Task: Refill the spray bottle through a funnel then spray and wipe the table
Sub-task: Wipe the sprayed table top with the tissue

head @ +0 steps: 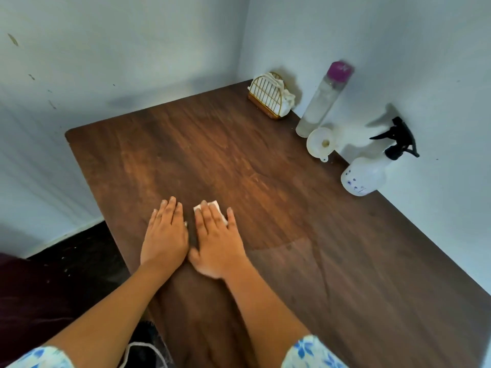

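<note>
- The right hand point(216, 235) lies flat on a small white tissue point(215, 205), fingers spread and pressing it to the wooden table point(265, 181); only the tissue's far corners show past the fingertips.
- The left hand point(166, 232) rests palm down just beside it, fingers straight and close together, holding nothing.
- The spray bottle point(365, 176) with its black trigger head stands well away by the right wall, next to the white funnel point(320, 142) and the tall clear bottle with a purple cap point(321, 102); so wiping appears to be the step in hand.
- Risk: the tissue is small and thin, so a hard push could bunch or tear it, leaving streaks or lint.
- Risk: a wide sweep to the right could knock the funnel or topple the tall bottle.
- The right hand is blurred, so how firmly it presses is uncertain.
- The napkin holder point(268, 98) in the far corner offers spares.
</note>
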